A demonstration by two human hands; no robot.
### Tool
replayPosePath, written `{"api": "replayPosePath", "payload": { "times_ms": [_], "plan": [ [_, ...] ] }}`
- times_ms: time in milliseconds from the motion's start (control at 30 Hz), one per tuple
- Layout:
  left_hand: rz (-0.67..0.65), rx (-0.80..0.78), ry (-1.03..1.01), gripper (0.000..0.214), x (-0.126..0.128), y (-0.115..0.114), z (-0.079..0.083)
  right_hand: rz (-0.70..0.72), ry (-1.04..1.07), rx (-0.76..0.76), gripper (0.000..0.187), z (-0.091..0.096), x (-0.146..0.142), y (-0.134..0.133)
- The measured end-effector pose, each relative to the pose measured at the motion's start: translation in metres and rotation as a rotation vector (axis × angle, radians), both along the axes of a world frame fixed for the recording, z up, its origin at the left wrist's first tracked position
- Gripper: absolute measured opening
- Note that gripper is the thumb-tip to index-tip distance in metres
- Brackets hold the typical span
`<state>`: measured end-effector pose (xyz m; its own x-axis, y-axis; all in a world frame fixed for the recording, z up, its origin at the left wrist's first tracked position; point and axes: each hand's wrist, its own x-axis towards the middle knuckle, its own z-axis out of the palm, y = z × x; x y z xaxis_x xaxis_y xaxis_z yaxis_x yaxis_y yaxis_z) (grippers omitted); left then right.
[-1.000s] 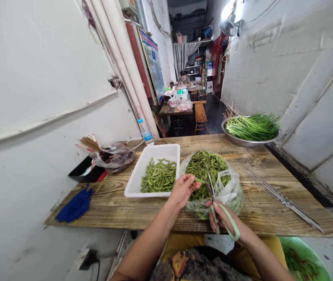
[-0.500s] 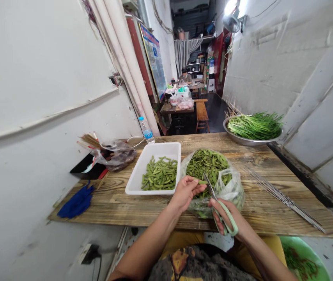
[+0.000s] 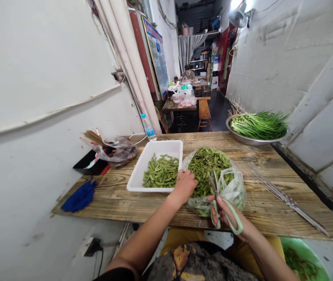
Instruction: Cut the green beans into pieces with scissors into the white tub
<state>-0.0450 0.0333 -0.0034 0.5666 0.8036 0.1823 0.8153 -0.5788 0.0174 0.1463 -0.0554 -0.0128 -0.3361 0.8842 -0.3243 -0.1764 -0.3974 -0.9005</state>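
The place looks like a small eatery, with food being prepared at a table (image 3: 143,207). On this stand a tub (image 3: 135,173) of green pods (image 3: 161,171), a bag (image 3: 236,191) of more, a bowl (image 3: 255,141) of greens (image 3: 260,124) and metal skewers (image 3: 289,201). Beyond, down a narrow room with stained walls (image 3: 298,58), are a bench (image 3: 204,109) and a second table (image 3: 170,105) with bagged goods (image 3: 188,101). A poster (image 3: 157,50), wall fan (image 3: 238,17), curtain (image 3: 190,45) and filled shelves (image 3: 200,60) also suggest a modest business.

Left hand (image 3: 186,185): fingertips turned away, hidden; whether it holds anything, cannot tell. Green basin (image 3: 304,244): partly under the tabletop (image 3: 143,207), cut off by bottom edge. Wall poster (image 3: 157,52): lettering too small to read. Distant person (image 3: 188,73): hands indistinct.
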Motion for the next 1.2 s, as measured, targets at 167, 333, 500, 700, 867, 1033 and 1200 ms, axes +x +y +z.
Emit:
{"api": "replayPosePath", "payload": {
  "times_ms": [167, 333, 500, 700, 867, 1033, 1200],
  "plan": [
    [0.036, -0.028, 0.026, 0.020, 0.018, 0.008, -0.009, -0.017, -0.029, 0.017, 0.047, -0.001, 0.002, -0.003],
    [0.094, -0.333, -0.531, 0.010, 0.016, 0.013, 0.002, -0.040, -0.032, -0.006, 0.046, 0.002, 0.003, -0.005],
    [0.278, -0.798, -1.246, 0.024, 0.023, 0.012, 0.005, -0.106, 0.009, -0.067, 0.049, 0.010, 0.001, -0.008],
    [0.370, -1.012, -1.550, 0.034, 0.025, 0.006, 0.007, -0.047, -0.115, 0.038, 0.052, 0.012, 0.002, -0.011],
    [0.354, -0.822, -1.424, 0.031, 0.034, 0.018, 0.009, -0.092, -0.130, 0.007, 0.053, 0.015, 0.002, -0.011],
    [0.205, -0.571, -0.923, 0.019, 0.034, 0.041, 0.015, -0.112, -0.087, -0.016, 0.052, 0.016, 0.002, -0.011],
    [0.224, -0.355, -0.167, 0.012, 0.029, 0.030, 0.005, -0.112, -0.088, -0.007, 0.051, 0.017, 0.004, -0.012]
  ]
}}
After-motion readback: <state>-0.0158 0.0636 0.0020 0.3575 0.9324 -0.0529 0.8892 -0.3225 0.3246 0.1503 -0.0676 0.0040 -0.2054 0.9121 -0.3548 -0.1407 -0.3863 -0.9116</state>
